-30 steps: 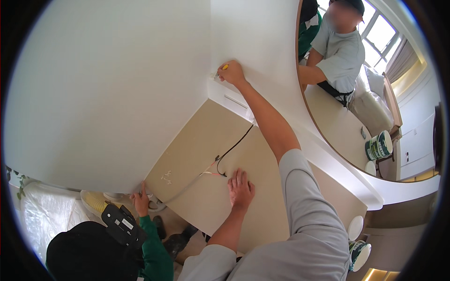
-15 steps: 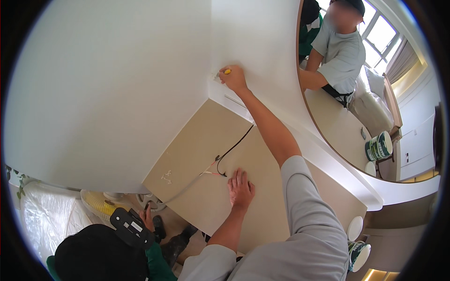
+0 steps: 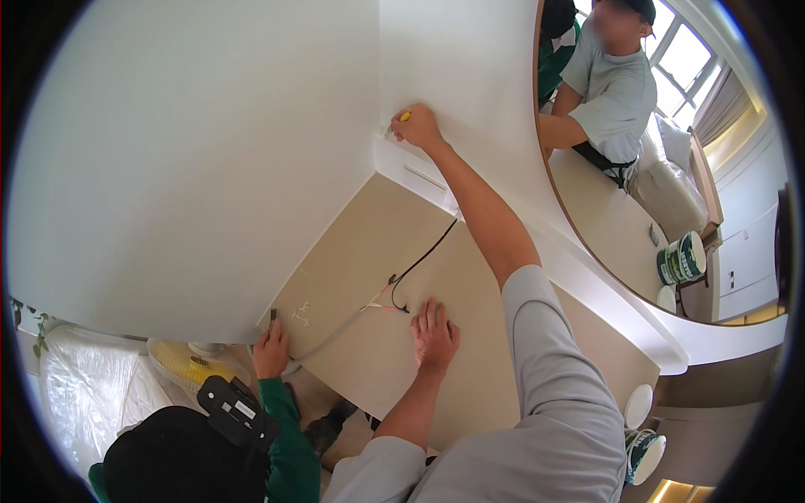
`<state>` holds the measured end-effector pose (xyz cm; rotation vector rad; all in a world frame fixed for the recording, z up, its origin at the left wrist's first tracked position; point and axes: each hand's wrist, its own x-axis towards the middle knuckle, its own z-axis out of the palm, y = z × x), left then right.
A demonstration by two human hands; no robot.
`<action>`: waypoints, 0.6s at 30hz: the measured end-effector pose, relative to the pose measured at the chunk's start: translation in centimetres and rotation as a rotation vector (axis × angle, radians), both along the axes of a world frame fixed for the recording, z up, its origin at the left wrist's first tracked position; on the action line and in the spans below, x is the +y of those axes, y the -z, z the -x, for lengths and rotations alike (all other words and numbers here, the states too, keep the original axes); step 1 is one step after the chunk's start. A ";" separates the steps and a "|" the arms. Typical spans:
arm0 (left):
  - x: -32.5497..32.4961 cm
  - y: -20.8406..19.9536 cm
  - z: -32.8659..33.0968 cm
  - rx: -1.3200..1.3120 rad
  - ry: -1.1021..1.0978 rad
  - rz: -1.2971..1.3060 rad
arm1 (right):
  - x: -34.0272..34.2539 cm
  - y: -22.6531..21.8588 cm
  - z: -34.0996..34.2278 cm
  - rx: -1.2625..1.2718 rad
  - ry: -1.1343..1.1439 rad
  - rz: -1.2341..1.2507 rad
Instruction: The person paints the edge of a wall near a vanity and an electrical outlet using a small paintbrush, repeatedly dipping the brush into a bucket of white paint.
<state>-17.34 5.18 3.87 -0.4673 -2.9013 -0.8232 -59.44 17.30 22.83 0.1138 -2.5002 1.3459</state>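
My right hand (image 3: 418,127) is closed around a small tool with a yellow handle (image 3: 406,116), held against the white wall by the corner. The tool's working end is mostly hidden by my fingers. Flat on the beige tabletop (image 3: 474,335) rests my left hand (image 3: 435,334), its fingers stretched out. Just beyond those fingertips lies a cable (image 3: 396,293) with black and grey lengths and thin reddish wires at the join. Below my right hand a pale rectangular panel (image 3: 426,184) is set in the low wall, where the black cable reaches the table's back edge.
At the lower left a co-worker in a black cap (image 3: 180,457) and green sleeve rests a hand (image 3: 271,348) holding a small dark object at the tabletop's left corner. A round mirror (image 3: 608,226) hangs at the right. A paint bucket (image 3: 645,459) and a yellow fan (image 3: 180,359) stand nearby.
The co-worker's hand has risen from below the tabletop to its left corner. My right hand has shifted slightly up the wall with the yellow-handled tool; my left hand stays on the tabletop.
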 end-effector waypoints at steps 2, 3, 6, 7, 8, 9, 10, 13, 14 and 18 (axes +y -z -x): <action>-0.2 0.0 0.0 0.007 -0.004 0.006 | -0.1 -0.3 -0.4 -0.015 -0.028 0.053; -0.3 0.0 -0.1 0.015 -0.007 0.019 | -0.1 -0.3 -0.6 -0.023 -0.041 0.079; -0.1 -0.4 0.0 0.040 -0.004 0.038 | -0.4 -0.1 -1.0 0.000 0.009 0.104; -0.2 -0.3 0.0 0.043 -0.006 0.042 | -0.4 -0.3 -1.1 -0.019 -0.002 0.080; -0.3 -0.3 -0.1 0.046 -0.009 0.046 | -0.5 -0.6 -1.1 -0.037 -0.014 0.057; -0.4 -0.4 -0.3 0.036 -0.010 0.042 | -0.6 -0.8 -1.2 -0.055 -0.026 0.034; -0.3 -0.4 -0.2 0.031 -0.003 0.033 | -0.2 -0.7 -1.0 -0.047 -0.015 0.041; 0.0 -0.2 0.0 0.050 -0.002 0.018 | 0.1 -0.3 -0.9 -0.025 0.000 0.051; 0.0 -0.1 -0.1 0.059 -0.008 0.016 | 0.0 -0.4 -1.1 -0.020 -0.004 0.046; -0.1 0.1 -0.1 0.045 -0.007 0.004 | 0.6 -0.6 -2.5 -0.064 -0.025 0.043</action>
